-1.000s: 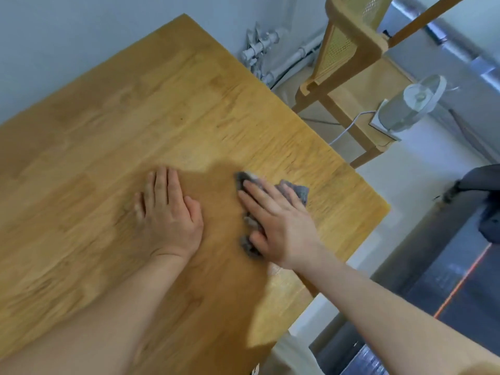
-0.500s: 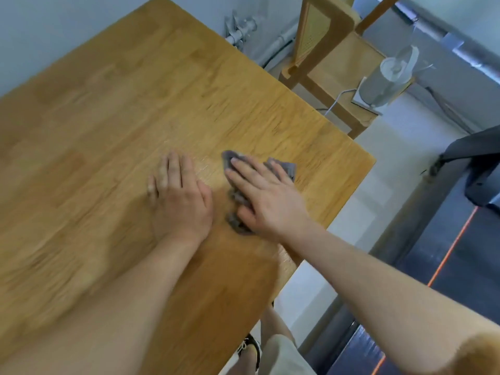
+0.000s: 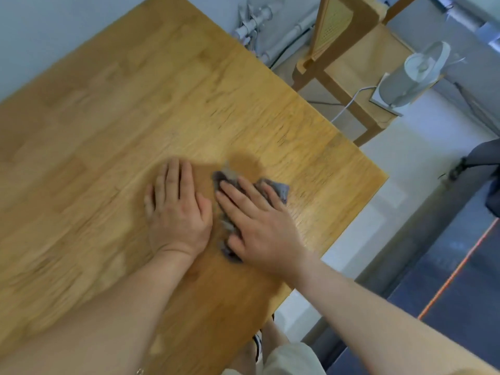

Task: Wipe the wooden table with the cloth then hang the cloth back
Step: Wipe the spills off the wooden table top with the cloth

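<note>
The wooden table (image 3: 113, 109) fills the left and middle of the head view, its near right corner toward the floor. A crumpled grey cloth (image 3: 278, 188) lies on it near the right edge. My right hand (image 3: 257, 226) lies flat on top of the cloth with straight, spread fingers pressing it down; grey folds stick out beyond the fingertips and by the thumb. My left hand (image 3: 176, 212) rests flat on the bare wood just left of the cloth, fingers straight and together, holding nothing.
A wooden chair (image 3: 343, 47) with a woven back stands beyond the table's far right corner. A small white fan (image 3: 416, 74) sits on a ledge to its right. Pipes (image 3: 254, 20) run along the wall. A dark object (image 3: 484, 169) is at the right edge.
My right hand has slid the cloth slightly toward my left hand, so the two hands now sit almost side by side. The camera has shifted, and the left hand stays flat on the wood.
</note>
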